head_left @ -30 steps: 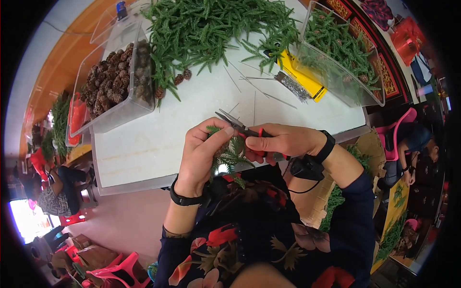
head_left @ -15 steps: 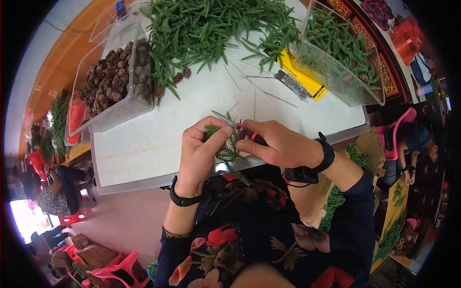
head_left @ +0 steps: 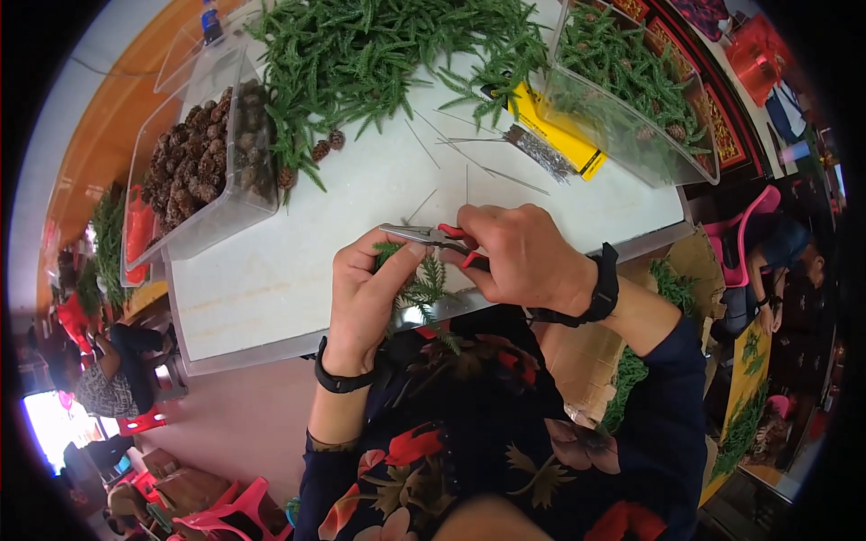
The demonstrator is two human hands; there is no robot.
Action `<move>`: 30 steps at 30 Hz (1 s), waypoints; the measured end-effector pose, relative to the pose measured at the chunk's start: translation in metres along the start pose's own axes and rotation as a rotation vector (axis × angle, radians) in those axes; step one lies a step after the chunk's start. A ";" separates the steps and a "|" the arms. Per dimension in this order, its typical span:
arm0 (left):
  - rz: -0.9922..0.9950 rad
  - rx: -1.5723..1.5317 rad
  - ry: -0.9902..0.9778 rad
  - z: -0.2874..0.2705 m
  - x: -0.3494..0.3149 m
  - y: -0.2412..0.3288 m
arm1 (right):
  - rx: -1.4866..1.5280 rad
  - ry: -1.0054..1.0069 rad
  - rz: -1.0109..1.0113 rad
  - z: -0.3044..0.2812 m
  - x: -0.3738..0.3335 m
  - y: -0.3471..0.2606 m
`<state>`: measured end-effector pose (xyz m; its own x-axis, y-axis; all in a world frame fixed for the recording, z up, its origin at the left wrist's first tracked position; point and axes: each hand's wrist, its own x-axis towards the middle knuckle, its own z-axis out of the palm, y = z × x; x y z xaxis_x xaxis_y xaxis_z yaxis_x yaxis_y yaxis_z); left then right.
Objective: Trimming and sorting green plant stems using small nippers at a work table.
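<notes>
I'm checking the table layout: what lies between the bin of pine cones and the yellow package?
In the head view: loose pine cones, drooping green sprigs, some white tabletop, then thin wires nearest the yellow package.

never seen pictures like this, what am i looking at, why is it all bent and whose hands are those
There is no machine here: a person works bare-handed. A wide fisheye camera on their head looks down, so straight edges curve.

The left hand holds a green, needle-leaved sprig. The right hand grips metal-nosed pliers with red-and-black handles, their nose by the left thumb.

On the white, flat-topped table lie a big heap of green sprigs, loose thin grey wires and a yellow flat package. A clear plastic bin of brown pine cones stands left; a clear plastic bin of greenery, right.
</notes>
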<state>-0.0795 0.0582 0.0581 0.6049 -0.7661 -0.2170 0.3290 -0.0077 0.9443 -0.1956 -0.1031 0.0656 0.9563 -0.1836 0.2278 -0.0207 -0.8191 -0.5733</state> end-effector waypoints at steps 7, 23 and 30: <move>0.114 0.116 -0.005 0.005 0.002 -0.004 | 0.237 -0.170 0.139 -0.004 -0.001 0.007; -0.043 0.116 -0.181 0.000 0.006 0.003 | 0.056 -0.070 -0.017 -0.006 -0.008 0.019; 0.044 0.188 -0.287 -0.004 0.010 0.002 | 0.188 -0.163 0.039 -0.012 -0.014 0.018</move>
<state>-0.0698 0.0533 0.0564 0.3783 -0.9177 -0.1216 0.1511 -0.0684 0.9861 -0.2131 -0.1218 0.0614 0.9906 -0.1102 0.0811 -0.0184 -0.6944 -0.7193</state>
